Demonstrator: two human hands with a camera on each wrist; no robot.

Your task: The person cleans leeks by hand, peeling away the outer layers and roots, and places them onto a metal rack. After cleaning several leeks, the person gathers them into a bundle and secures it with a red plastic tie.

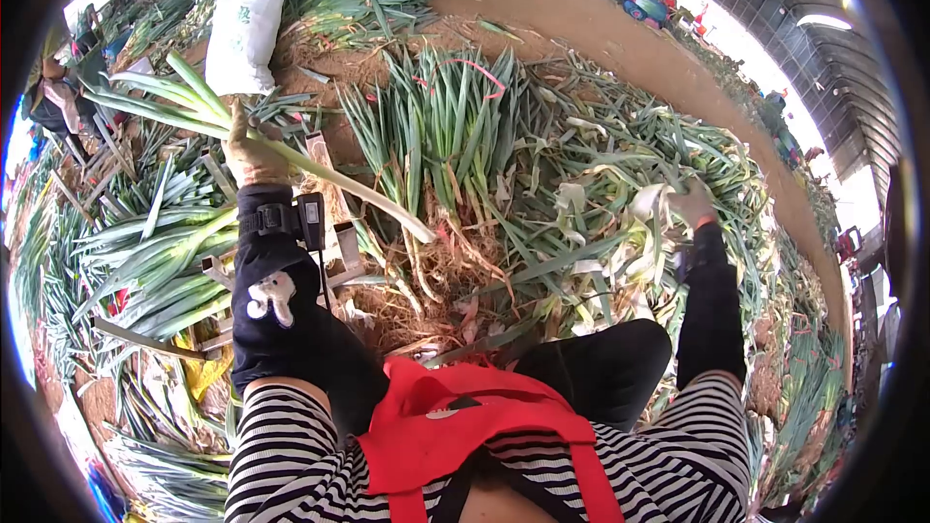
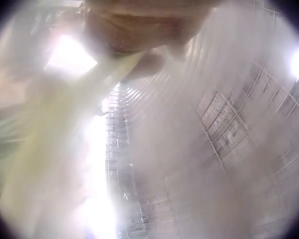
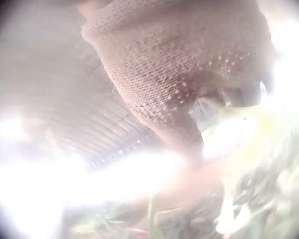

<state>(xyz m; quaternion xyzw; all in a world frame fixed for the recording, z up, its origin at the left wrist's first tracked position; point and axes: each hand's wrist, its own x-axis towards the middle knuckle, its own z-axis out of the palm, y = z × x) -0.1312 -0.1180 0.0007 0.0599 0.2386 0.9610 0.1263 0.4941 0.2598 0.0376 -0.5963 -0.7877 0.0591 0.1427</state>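
Note:
My gloved left hand [image 1: 254, 147] grips a leek [image 1: 339, 189] around its stalk. The leek's green leaves fan out to the upper left and its pale end slants down to the right. The left wrist view shows the leek stalk [image 2: 42, 144] as a pale green blur below the hand [image 2: 144, 27]. To the right, my gloved right hand [image 1: 691, 203] holds pale, peeled leek leaves [image 1: 651, 201] over a heap of stripped leaves [image 1: 601, 155]. Its fingers curl around something whitish in the washed-out right wrist view, the thumb [image 3: 182, 142] pointing down.
An upright bundle of leeks [image 1: 446, 126] with pink ties stands ahead, roots towards me. More leeks [image 1: 165, 276] lie across a wooden frame [image 1: 145, 337] at left. Behind it stands a white sack [image 1: 247, 24]. A bare dirt path [image 1: 581, 19] curves past the heap. Another person [image 1: 58, 97] is far left.

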